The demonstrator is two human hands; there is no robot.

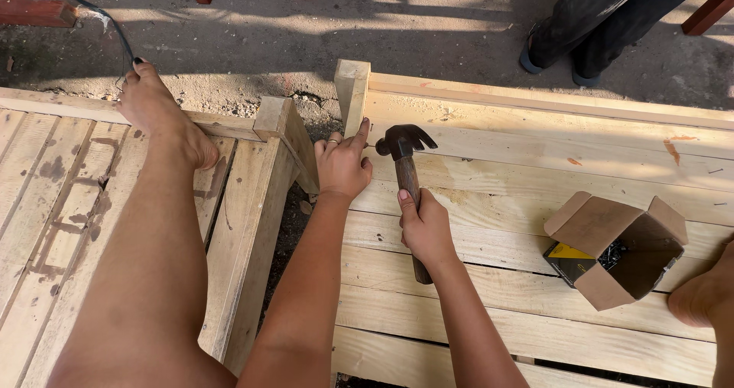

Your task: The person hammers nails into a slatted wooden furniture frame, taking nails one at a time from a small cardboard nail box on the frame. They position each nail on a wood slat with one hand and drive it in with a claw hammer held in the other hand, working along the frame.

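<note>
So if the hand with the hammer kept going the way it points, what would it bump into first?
Probably the nail pinched by the left hand: the hammer head in the right hand faces it, with the upright wooden post just behind.

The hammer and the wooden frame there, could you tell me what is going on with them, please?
A person sits on a pale wooden slatted frame. The right hand grips a claw hammer by its wooden handle, head level with a nail. The left hand pinches that nail against the upright corner post. An open cardboard box of fasteners lies on the slats to the right. One bare foot rests on a neighbouring frame. Another person's legs stand beyond.
</note>
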